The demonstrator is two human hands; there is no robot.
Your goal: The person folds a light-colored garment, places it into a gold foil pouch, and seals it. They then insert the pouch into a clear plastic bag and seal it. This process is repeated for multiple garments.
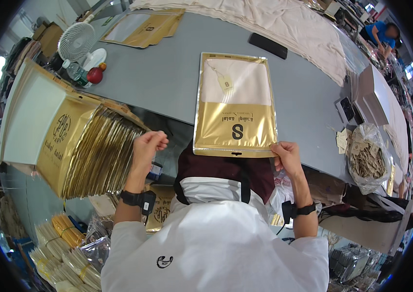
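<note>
A gold zip-top packaging bag (215,126) lies flat on the grey table (155,73), its near end reaching the table's front edge. Through its clear upper window a folded cream cloth (248,78) shows, with a small hang tag (224,84) on a string. My right hand (287,155) pinches the bag's near right corner between thumb and fingers. My left hand (150,144) is in the air left of the bag, fingers curled together, with nothing visible in them. Close beside it, an upright row of gold bags (104,153) fills an open carton (31,109).
Cream fabric (265,22) covers the far side, near a black phone (267,46). More gold bags (144,29), a white fan (77,42), a water bottle (77,73) and a red apple (95,75) sit at left. A plastic bag of tags (369,160) stands at right. Another person (381,34) works beyond.
</note>
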